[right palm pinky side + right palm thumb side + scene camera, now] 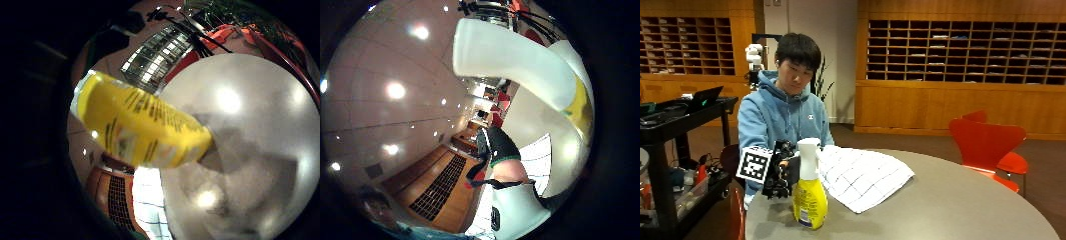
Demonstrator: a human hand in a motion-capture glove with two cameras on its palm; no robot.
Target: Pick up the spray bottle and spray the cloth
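Observation:
A yellow spray bottle (810, 200) with a white sprayer head (808, 146) stands near the round grey table's (953, 210) front left edge. My gloved right hand (783, 172) is at the bottle's neck, on the side towards the person, with its fingers curled round it. Both palm views are filled from close up, one by the yellow body (145, 127), the other by the white head (515, 57). A white checked cloth (863, 177) lies just right of the bottle, its far end raised towards the person. The other hand is hidden.
A red chair (986, 142) stands at the table's far right. On the left, close to the person, is a black cart (680, 150) loaded with equipment. Wooden cubby shelves (959, 50) line the back wall. The table's right half is bare.

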